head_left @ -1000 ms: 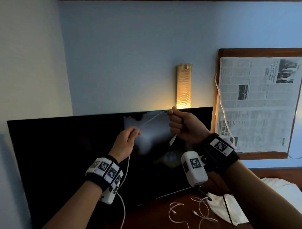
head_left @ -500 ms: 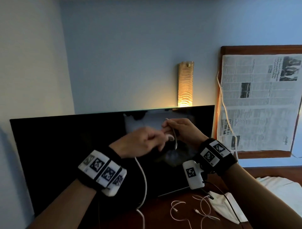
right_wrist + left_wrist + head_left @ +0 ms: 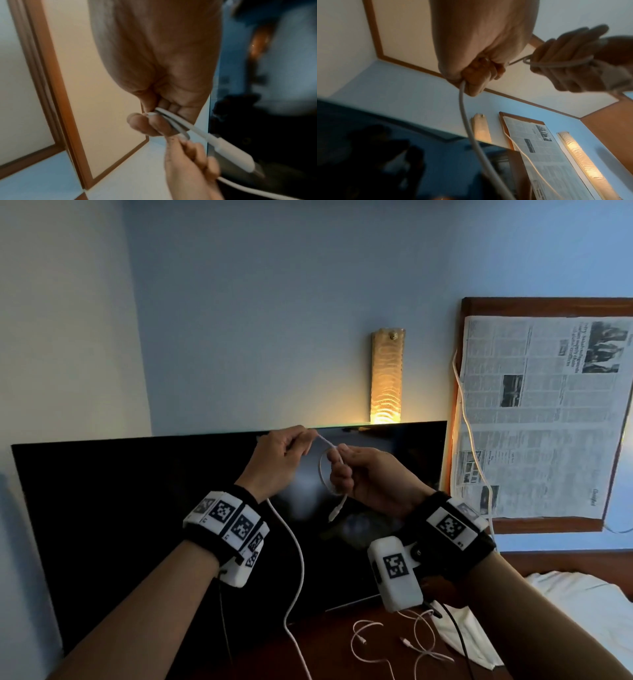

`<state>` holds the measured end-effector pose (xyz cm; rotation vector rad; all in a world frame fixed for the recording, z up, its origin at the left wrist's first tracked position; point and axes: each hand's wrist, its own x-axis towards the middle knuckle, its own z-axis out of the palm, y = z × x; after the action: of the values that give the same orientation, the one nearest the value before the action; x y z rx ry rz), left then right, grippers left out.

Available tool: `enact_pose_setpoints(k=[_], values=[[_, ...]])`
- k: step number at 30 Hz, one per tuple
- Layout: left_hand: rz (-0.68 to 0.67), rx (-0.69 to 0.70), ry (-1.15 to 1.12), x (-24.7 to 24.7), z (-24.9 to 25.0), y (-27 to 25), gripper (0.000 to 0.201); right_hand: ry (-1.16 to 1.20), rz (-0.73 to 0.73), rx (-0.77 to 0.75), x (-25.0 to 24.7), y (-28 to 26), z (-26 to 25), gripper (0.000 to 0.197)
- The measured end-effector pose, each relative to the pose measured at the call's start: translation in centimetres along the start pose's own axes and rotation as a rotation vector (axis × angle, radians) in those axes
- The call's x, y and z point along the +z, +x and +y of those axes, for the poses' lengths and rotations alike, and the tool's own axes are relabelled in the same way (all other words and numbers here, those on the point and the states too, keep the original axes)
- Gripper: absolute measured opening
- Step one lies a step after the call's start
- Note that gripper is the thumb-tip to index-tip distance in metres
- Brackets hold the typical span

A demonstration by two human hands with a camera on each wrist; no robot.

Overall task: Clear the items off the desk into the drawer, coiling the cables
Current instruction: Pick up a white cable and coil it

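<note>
A white charging cable [image 3: 297, 563] is held up in front of a black screen [image 3: 102, 525]. My right hand [image 3: 368, 475] grips a small loop of it, with the plug end [image 3: 335, 513] hanging below the fingers. My left hand [image 3: 279, 462] pinches the cable just left of the loop, and the rest trails down to the desk. In the left wrist view the cable [image 3: 467, 125] leaves my curled left hand [image 3: 479, 75] and wraps round the right hand [image 3: 570, 60]. In the right wrist view my right hand [image 3: 154, 121] pinches two strands beside the white plug [image 3: 233, 154].
Thin white earphone cables [image 3: 394, 645] lie tangled on the dark wooden desk [image 3: 329, 652]. A white cloth [image 3: 469, 642] lies to their right. A newspaper [image 3: 541, 419] in a wooden frame and a lit wall lamp [image 3: 387, 376] hang behind.
My hands came together from a stretched-out cable, and a loop has formed in my right hand. My left hand has slid back up along the cable to the left.
</note>
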<state>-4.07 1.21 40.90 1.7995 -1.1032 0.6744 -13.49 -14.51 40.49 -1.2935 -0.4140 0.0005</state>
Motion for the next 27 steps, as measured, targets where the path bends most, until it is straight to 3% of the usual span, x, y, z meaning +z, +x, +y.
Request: enact_pose_setpoints(k=[5, 9, 11, 14, 16, 21, 27], values=[[0.002, -0.086, -0.128, 2.4, -3.6, -3.3, 0.036, 0.19, 0.026, -0.01, -0.2, 0.1, -0.2, 0.031], [-0.018, -0.242, -0.055, 3.4, -7.3, -8.0, 0.033, 0.304, 0.12, -0.102, -2.0, 0.3, -1.7, 0.031], [-0.217, -0.234, -0.003, 3.1, -6.5, -9.6, 0.032, 0.259, 0.199, -0.119, -3.1, 0.7, -2.0, 0.031], [-0.715, -0.103, 0.171, 2.7, -2.1, -8.9, 0.032, -0.048, 0.319, -0.115, -3.1, 1.5, -0.4, 0.032], [-0.823, 0.011, 0.183, 2.1, 0.6, -7.2, 0.032, -0.245, 0.313, -0.104, -2.3, 1.9, 0.9, 0.032], [-0.479, 0.114, 0.098, -0.9, 3.1, -2.9, 0.037, -0.521, 0.275, -0.134, -1.8, 1.8, 2.6, 0.033], [-0.212, 0.138, 0.135, -1.6, -0.1, -0.5, 0.031, -0.532, 0.216, -0.167, -0.8, 1.2, 2.4, 0.032]])
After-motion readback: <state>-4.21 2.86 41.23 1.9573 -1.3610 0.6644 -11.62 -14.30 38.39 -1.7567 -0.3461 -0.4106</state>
